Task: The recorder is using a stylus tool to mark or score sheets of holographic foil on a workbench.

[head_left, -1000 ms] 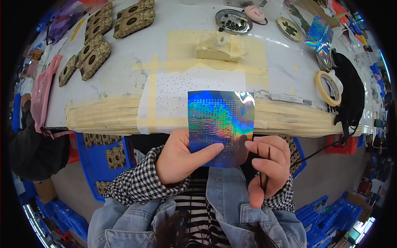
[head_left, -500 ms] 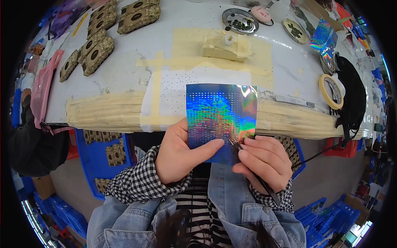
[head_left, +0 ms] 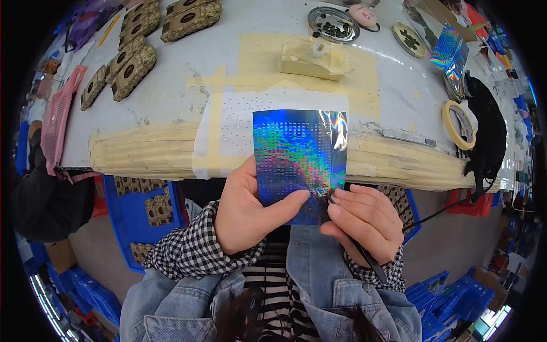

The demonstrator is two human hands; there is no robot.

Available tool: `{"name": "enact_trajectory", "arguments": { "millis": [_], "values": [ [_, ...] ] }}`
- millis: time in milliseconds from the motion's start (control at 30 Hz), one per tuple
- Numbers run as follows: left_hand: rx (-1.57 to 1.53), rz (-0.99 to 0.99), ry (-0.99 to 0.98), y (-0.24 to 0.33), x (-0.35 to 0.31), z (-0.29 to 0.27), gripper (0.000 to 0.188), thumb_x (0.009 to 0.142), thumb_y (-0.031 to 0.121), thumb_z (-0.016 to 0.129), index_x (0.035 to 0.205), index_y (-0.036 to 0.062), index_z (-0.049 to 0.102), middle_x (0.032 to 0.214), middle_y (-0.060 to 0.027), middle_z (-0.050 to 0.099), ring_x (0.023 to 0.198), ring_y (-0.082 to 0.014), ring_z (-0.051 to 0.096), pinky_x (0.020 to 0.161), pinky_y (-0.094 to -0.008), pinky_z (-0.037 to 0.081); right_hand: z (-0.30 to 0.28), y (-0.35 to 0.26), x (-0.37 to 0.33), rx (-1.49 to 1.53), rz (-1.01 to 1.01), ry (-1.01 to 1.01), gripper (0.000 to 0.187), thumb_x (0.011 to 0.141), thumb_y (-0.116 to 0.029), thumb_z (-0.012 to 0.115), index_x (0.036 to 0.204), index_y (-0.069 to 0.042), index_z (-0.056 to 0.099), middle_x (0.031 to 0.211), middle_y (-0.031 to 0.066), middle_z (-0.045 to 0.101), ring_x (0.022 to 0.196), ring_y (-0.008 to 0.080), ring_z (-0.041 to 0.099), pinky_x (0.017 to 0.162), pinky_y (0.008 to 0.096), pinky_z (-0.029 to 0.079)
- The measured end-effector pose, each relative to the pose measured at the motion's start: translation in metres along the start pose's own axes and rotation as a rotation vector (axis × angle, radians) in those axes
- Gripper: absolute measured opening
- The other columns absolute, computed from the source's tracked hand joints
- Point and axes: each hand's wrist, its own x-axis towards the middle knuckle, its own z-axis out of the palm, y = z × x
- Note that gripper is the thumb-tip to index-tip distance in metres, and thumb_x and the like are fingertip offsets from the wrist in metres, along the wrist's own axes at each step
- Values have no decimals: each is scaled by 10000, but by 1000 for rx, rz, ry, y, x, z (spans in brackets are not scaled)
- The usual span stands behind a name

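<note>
A shiny holographic sheet (head_left: 302, 154) with rows of small cut marks is held up in front of the table edge. My left hand (head_left: 245, 208) grips it at the lower left, thumb pressed on its face and the other fingers behind. In my right hand (head_left: 367, 222) is a pair of dark tweezers (head_left: 364, 256), their tips touching the sheet's lower right part near my left thumb. Whether a small piece sits between the tips is too fine to see. Behind the sheet lies white paper (head_left: 239, 114) with scattered tiny dots, taped to the table.
Camouflage-patterned cases (head_left: 134, 71) lie at the back left. A taped block (head_left: 313, 60), a round metal dish (head_left: 333, 25) of dark pieces, a tape roll (head_left: 458, 125) and a black bag (head_left: 487, 125) occupy the back and right. A blue tray (head_left: 128, 219) with more cases sits below the table.
The sheet has shifted slightly left and up and tilted, so its rainbow glare falls differently. Both hands keep their hold, and the tweezer tips stay near the left thumb.
</note>
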Motion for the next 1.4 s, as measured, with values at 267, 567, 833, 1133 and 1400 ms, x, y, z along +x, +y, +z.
{"name": "enact_trajectory", "arguments": {
  "millis": [267, 567, 833, 1133, 1400],
  "values": [
    [-1, 22, 10, 1, 0, 1, 395, 837, -49, 634, 1201, -12, 484, 1100, -83, 630, 981, -120, 608, 860, -277, 504, -1, -2, 1, -12, 15, -5, 341, 682, -146, 816, 985, -41, 701, 900, 90, 694, 888, 228, 690, 822, 358, 548],
    [3, 40, 3, -1, -1, -1, 413, 838, -42, 635, 1216, -7, 475, 1100, -81, 631, 984, -116, 606, 855, -275, 503, -2, -3, 4, 13, -11, -44, 374, 683, -115, 811, 1003, 6, 661, 890, 138, 693, 889, 287, 690, 833, 411, 537],
    [-41, 27, -10, -2, -1, -3, 397, 844, -26, 632, 1211, 0, 484, 1087, -73, 639, 975, -108, 608, 841, -264, 502, 2, -1, 4, -101, -79, -12, 297, 708, -171, 800, 961, -46, 708, 896, 86, 691, 874, 213, 686, 812, 356, 557],
    [-106, 0, -1, -3, 1, -2, 395, 845, -34, 630, 1209, 0, 481, 1087, -73, 638, 969, -111, 611, 844, -267, 504, 7, -1, 1, -260, -226, 47, 239, 735, -189, 780, 928, -64, 713, 833, 16, 645, 761, 153, 640, 730, 317, 550],
    [-62, 4, 12, -1, -1, -6, 425, 837, -49, 632, 1227, -1, 468, 1095, -79, 636, 978, -117, 613, 849, -272, 503, 4, 1, 2, -140, -167, 56, 279, 721, -192, 788, 959, -65, 718, 826, 4, 642, 770, 150, 633, 738, 311, 544]
  ]
}}
